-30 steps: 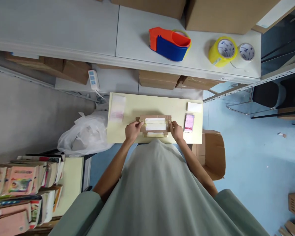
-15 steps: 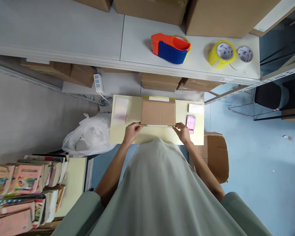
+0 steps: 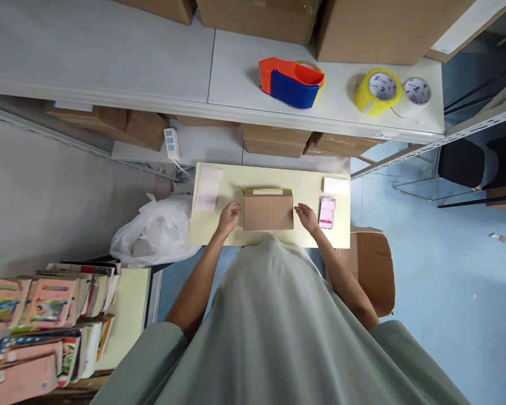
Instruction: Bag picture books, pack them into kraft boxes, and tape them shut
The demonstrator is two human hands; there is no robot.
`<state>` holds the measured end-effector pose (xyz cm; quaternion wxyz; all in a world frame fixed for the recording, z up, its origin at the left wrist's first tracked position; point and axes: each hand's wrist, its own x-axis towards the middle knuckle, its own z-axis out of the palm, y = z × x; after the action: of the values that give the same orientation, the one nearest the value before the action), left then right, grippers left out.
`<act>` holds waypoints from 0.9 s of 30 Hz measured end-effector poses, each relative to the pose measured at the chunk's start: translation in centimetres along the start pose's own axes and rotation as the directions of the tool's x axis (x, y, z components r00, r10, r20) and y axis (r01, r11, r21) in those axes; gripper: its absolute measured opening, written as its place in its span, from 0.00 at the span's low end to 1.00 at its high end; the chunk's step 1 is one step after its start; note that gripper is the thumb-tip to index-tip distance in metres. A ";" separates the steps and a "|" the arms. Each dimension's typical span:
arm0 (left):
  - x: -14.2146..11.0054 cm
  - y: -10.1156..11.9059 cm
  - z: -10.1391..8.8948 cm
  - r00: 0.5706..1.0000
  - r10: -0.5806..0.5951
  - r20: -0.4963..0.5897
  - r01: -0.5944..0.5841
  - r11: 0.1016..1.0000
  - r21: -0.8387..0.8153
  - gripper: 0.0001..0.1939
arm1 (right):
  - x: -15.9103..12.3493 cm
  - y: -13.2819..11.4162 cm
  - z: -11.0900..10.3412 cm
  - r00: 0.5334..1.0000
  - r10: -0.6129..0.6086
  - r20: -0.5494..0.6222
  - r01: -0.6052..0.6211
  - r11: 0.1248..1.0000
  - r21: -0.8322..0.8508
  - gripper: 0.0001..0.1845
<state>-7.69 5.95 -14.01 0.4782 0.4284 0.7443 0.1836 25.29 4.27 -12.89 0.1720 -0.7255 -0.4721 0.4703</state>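
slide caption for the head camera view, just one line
Cardboard box on a pale table between a person's left hand and right hand, a phone lying to the right.

Pale yellow table (image 3: 310, 183), cardboard box (image 3: 268, 214) on it, phone (image 3: 326, 214), white rectangular item (image 3: 336, 186), sheet (image 3: 208, 189)
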 end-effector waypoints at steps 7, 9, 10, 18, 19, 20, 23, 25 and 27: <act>-0.6 2.2 -0.5 0.980 0.144 -0.134 -0.155 0.984 -0.083 0.29 | -1.4 -2.4 -0.7 0.995 -0.056 -0.076 0.064 0.992 0.105 0.30; -1.4 1.8 -0.6 0.970 0.190 -0.149 -0.207 0.972 -0.107 0.31 | -2.6 -2.3 -1.0 0.990 -0.097 -0.104 0.110 0.985 0.131 0.35; -1.7 1.5 -0.7 0.968 0.202 -0.150 -0.220 0.968 -0.118 0.32 | -3.2 -2.2 -1.1 0.988 -0.108 -0.111 0.123 0.983 0.138 0.37; -4.2 -1.2 0.2 0.997 0.047 -0.066 -0.053 0.993 -0.108 0.36 | -5.5 0.2 -0.1 0.998 -0.035 -0.045 0.038 0.996 0.078 0.40; -4.5 -1.4 0.2 0.998 0.037 -0.044 -0.042 0.992 -0.119 0.38 | -5.6 0.4 0.0 0.999 -0.029 -0.036 0.031 0.998 0.053 0.40; -4.8 -1.5 0.2 1.000 0.028 -0.015 -0.029 0.991 -0.132 0.41 | -5.8 0.4 0.1 0.999 -0.026 -0.023 0.027 0.999 0.030 0.40; -6.3 -0.9 -0.2 0.999 0.025 -0.025 -0.028 0.995 -0.098 0.49 | -6.1 0.0 0.1 1.000 -0.028 0.001 0.028 0.999 -0.029 0.41; -7.6 0.3 -0.5 0.975 0.133 -0.178 -0.132 0.991 0.018 0.49 | -6.2 -0.6 0.0 0.998 -0.048 -0.048 0.045 0.998 -0.053 0.42; -8.7 1.8 -0.8 0.901 0.327 -0.286 -0.288 0.942 0.171 0.42 | -6.0 -1.4 -0.1 0.983 -0.126 -0.137 0.115 0.990 -0.084 0.40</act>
<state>-6.02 0.01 -7.56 0.2926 0.5354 0.7431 0.2750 23.94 -0.10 -8.80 0.2055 -0.7333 -0.5192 0.3879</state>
